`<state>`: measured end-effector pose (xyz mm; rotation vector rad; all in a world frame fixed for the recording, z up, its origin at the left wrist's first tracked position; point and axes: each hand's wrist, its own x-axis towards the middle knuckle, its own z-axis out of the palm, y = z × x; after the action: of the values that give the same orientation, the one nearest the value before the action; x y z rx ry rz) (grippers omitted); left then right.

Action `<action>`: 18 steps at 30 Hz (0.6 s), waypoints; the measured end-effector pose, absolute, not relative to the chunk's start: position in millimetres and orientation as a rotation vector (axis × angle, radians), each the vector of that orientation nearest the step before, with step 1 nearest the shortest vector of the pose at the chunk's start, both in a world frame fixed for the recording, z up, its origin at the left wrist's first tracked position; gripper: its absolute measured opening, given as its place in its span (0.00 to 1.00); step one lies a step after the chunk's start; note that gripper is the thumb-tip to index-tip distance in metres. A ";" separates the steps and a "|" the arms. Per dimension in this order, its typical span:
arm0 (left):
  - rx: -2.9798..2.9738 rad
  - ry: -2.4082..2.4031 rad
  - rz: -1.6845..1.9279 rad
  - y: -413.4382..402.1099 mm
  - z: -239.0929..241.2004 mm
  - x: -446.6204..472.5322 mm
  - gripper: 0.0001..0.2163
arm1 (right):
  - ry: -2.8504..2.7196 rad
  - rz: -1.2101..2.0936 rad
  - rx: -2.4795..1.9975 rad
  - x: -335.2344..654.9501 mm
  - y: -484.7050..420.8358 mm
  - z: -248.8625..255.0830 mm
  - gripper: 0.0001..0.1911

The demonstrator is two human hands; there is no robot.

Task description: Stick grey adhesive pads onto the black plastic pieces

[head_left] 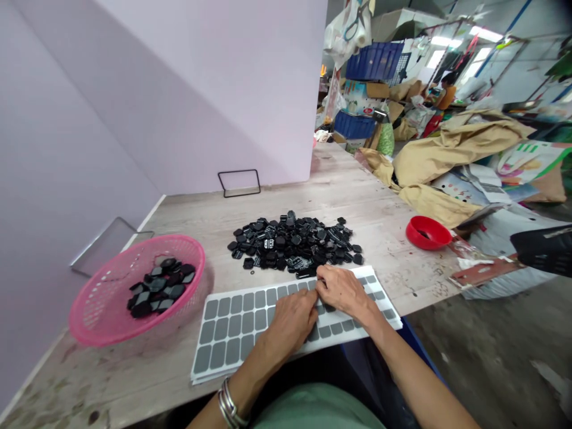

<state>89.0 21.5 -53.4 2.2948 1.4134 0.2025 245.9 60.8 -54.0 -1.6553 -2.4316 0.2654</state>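
**Bangles (230, 406) up front, action on the sticker sheet (232, 333)**

Past your wrist, your left hand (290, 322) lies curled on the sticker sheet at the table's (201, 220) near edge. Your right hand (342, 289), fingers bent, meets it fingertip to fingertip (whether either pinches a sticker, I cannot tell). Black parts (295, 244) are heaped just beyond, with the pink basket (102, 322) off left.
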 end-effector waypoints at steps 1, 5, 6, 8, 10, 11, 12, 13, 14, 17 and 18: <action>2.291 1.412 0.209 21.1 -53.5 88.8 0.10 | -2.424 0.291 -1.639 246.5 62.0 -54.1 0.05; 2.282 1.415 0.235 18.2 -52.6 87.7 0.10 | -2.358 0.401 -1.592 247.5 64.3 -54.3 0.05; 2.280 1.416 0.244 16.9 -52.3 87.8 0.11 | -2.333 0.433 -1.582 247.5 64.2 -53.8 0.05; 2.278 1.409 0.279 14.1 -52.0 88.0 0.12 | -2.276 0.505 -1.554 247.7 63.1 -51.6 0.06; 2.261 1.393 0.341 11.6 -52.5 87.1 0.11 | -2.211 0.578 -1.520 249.0 60.7 -48.1 0.08; 2.238 1.375 0.385 11.0 -53.1 85.2 0.11 | -2.176 0.609 -1.504 250.3 59.0 -46.2 0.09; 2.200 1.348 0.442 11.3 -53.8 81.9 0.10 | -2.142 0.634 -1.493 252.3 56.9 -44.4 0.09; 2.141 1.328 0.507 12.7 -54.5 76.8 0.11 | -2.113 0.650 -1.484 254.9 54.5 -42.9 0.10; 2.072 1.333 0.574 15.3 -55.0 69.6 0.11 | -2.081 0.669 -1.481 258.2 51.7 -41.9 0.10; 1.891 1.540 0.732 31.0 -54.8 38.1 0.14 | -1.952 0.797 -1.494 270.6 41.5 -43.0 0.10; 1.867 1.642 0.762 38.2 -54.1 25.9 0.15 | -1.908 0.857 -1.504 274.9 37.8 -44.8 0.10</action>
<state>25.9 38.2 -54.1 1.8670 1.6422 0.7623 274.9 37.8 -44.8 -1.5036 -1.9083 0.8570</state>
